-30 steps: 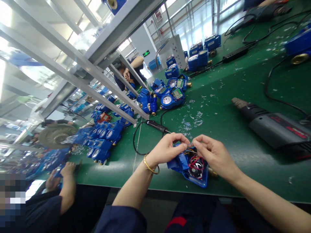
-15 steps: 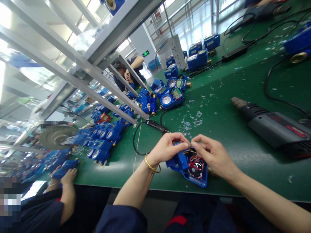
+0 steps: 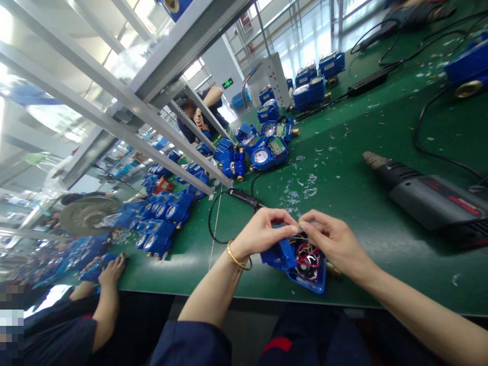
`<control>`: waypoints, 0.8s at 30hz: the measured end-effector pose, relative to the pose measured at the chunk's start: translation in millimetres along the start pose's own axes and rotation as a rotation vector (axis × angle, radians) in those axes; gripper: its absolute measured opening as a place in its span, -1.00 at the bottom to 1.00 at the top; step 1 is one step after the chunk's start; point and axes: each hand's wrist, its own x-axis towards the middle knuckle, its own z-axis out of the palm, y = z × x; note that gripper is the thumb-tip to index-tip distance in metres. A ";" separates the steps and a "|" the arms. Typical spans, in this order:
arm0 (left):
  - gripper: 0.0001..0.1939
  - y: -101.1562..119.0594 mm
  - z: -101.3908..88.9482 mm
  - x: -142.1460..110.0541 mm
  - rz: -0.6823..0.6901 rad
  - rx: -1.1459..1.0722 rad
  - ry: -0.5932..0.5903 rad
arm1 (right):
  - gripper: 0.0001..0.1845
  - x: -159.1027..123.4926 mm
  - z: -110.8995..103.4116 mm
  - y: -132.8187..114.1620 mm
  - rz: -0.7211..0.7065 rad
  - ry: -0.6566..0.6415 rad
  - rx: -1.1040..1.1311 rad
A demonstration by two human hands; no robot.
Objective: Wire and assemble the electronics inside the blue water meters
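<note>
An opened blue water meter [image 3: 321,284] lies on the green bench in front of me, with red, black and yellow wires [image 3: 309,254] bunched inside its housing. Above it my left hand [image 3: 272,231] pinches thumb and forefinger together at the ends of thin wires. My right hand [image 3: 333,241] pinches at the same spot, its fingertips meeting those of the left. The wire ends themselves are mostly hidden by the fingers. A brass fitting [image 3: 334,270] of the meter shows below my right hand.
A heat gun [image 3: 434,198] lies at right, its cord trailing back. A soldering iron [image 3: 244,197] with a looped cable lies beyond my left hand. Several blue meters [image 3: 269,152] stand behind, more [image 3: 163,218] at left. A co-worker's hand [image 3: 111,269] holds a meter. Metal rack bars [image 3: 168,137] slant overhead.
My hands stay pinched over the meter, the right shifting very slightly. At left, the co-worker's hand has moved up over the meter there.
</note>
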 end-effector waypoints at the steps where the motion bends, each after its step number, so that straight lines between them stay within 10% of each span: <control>1: -0.71 0.5 0.4 -0.1 -0.002 0.001 0.003 | -0.62 -0.1 0.1 -0.2 0.002 0.003 0.000; 24: -0.78 0.9 1.9 1.7 0.000 -0.034 0.021 | -0.65 -3.2 0.3 0.3 0.004 0.012 0.025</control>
